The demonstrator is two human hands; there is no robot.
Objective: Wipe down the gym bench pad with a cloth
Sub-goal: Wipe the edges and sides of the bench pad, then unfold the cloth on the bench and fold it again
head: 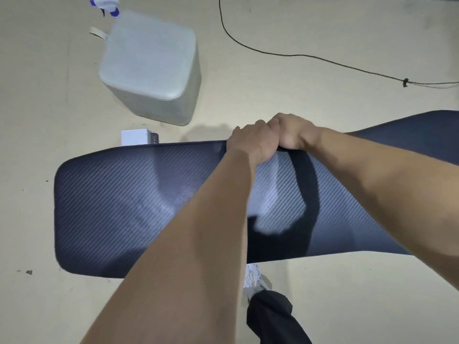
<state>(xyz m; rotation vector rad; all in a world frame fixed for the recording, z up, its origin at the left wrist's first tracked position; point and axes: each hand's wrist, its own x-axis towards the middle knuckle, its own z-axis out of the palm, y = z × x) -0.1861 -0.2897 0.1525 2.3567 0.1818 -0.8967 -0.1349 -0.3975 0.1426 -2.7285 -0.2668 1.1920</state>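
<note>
The gym bench pad (119, 209) is dark blue with a ribbed carbon-weave surface and lies across the middle of the view. Both hands meet at its far edge. My left hand (250, 142) rests on that edge with its fingers bent over it and hidden. My right hand (290, 132) is a fist right beside it, closed on a small dark fold that looks like the cloth (283, 148); the rest of the cloth is hidden. A dark soft-edged band, likely shadow, runs from the hands toward the near edge.
A pale grey cube stool (149, 65) stands on the floor beyond the pad, with a spray bottle (105, 6) behind it. A white box (136, 137) lies by the pad's far edge. A black cable (298, 55) crosses the floor. My shoe (253, 279) is below the pad.
</note>
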